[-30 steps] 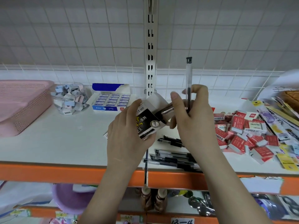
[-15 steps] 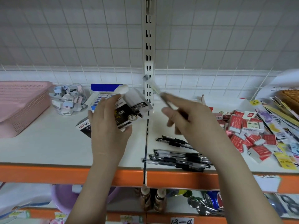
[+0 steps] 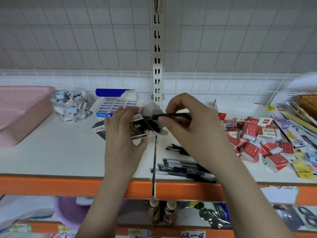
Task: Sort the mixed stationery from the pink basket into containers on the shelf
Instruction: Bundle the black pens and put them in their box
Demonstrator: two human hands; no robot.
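- Half a second ago the right hand [image 3: 192, 124] held its pen [image 3: 171, 116] angled up toward the upright post; now the pen lies nearly level, its tip at the mouth of the black-and-white pen box [image 3: 144, 126].
- Since then the box has also swung right, back toward the middle of the shelf, and the two hands have closed together.
- Nearest me, an orange front rail [image 3: 51, 184] edges the white shelf [image 3: 51, 152]; below it a lower shelf holds a purple bowl [image 3: 68, 212] and two small brown bottles [image 3: 161, 213].
- Loose black pens [image 3: 185, 170] lie in a small heap just behind the rail, under the right forearm; I cannot count them exactly.
- Left hand [image 3: 123, 140] grips the box from below and behind, fingers curled round its side, the open flap tipped toward the other hand.
- Right hand pinches the pen between thumb and curled fingers.
- To the right, a scatter of red-and-white eraser packs [image 3: 253, 140] spreads over the shelf, too many to count.
- Farther back on the left stand one clear jar of small erasers [image 3: 70, 105] and one open blue-and-white eraser box [image 3: 116, 103].
- At the far left sits the pink basket [image 3: 20, 114].
- Behind everything runs a white wire grid [image 3: 85, 40] with one slotted post [image 3: 157, 48].
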